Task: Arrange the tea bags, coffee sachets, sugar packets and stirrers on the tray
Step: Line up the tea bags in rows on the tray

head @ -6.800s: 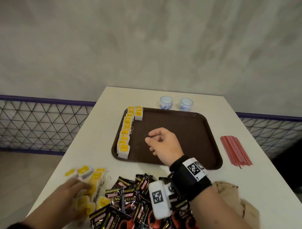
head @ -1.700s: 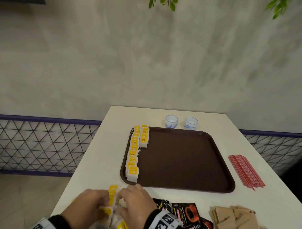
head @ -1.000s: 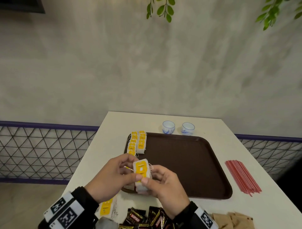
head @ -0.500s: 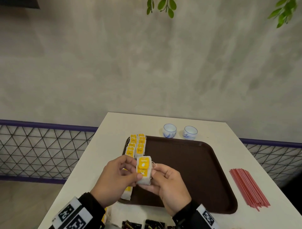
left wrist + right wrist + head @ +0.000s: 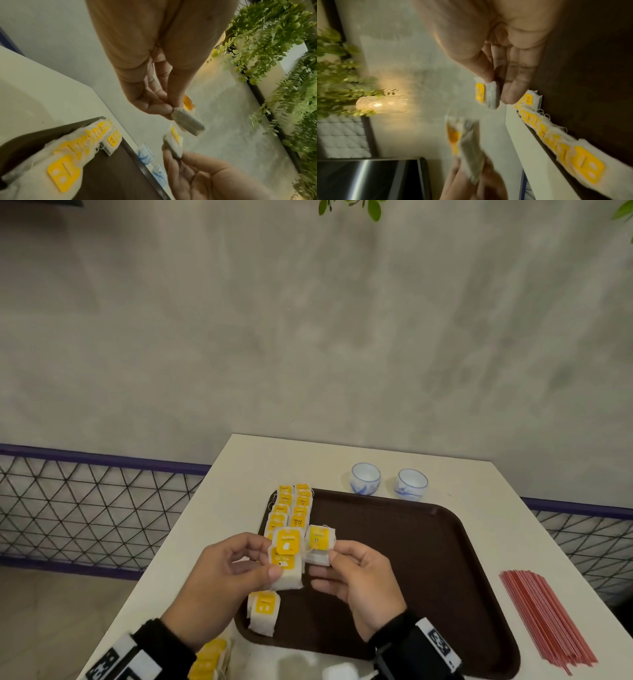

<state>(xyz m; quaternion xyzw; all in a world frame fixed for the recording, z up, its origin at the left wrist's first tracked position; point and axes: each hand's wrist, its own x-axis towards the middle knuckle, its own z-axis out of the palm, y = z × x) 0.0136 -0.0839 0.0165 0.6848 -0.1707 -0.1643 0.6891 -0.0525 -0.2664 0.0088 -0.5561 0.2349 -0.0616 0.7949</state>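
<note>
White counter [image 5: 219,508], brown tray [image 5: 404,559] in the middle of it. Largest worry first: tray mostly bare, yet only the tea bags have a place so far. Two rows of tea bags [image 5: 291,508] along the tray's left rim, the second row short. If that row drifts inward, less room for what remains.

Red stirrers [image 5: 544,618] in a loose bundle on the counter right of the tray, well apart from it. Round, thin, many; likely to roll or fan out if swept by a sleeve. Two small cups [image 5: 387,482] just beyond the tray's far rim, outside the task; a careless reach along the far end of the row could knock them. More tea bags [image 5: 209,655] on the counter at the tray's near left corner, partly hidden by the wrist. Coffee sachets and sugar packets not visible.

Left hand [image 5: 219,580] above the tray's left side, grip closed on a small stack of tea bags [image 5: 286,559], thumb on the face. Several bags in one pinch: slack pressure and the stack could slide apart and drop onto the laid row, scattering it.

Right hand [image 5: 359,580] just right of it, over the tray, grip pinching a single tea bag [image 5: 318,544] between thumb and fingertips. Threads and tags loose at the edges; a snagged thread between the two hands' bags could drag one out of line when set down. Paper soft, so a hard squeeze risks a crumple or tear.
</note>
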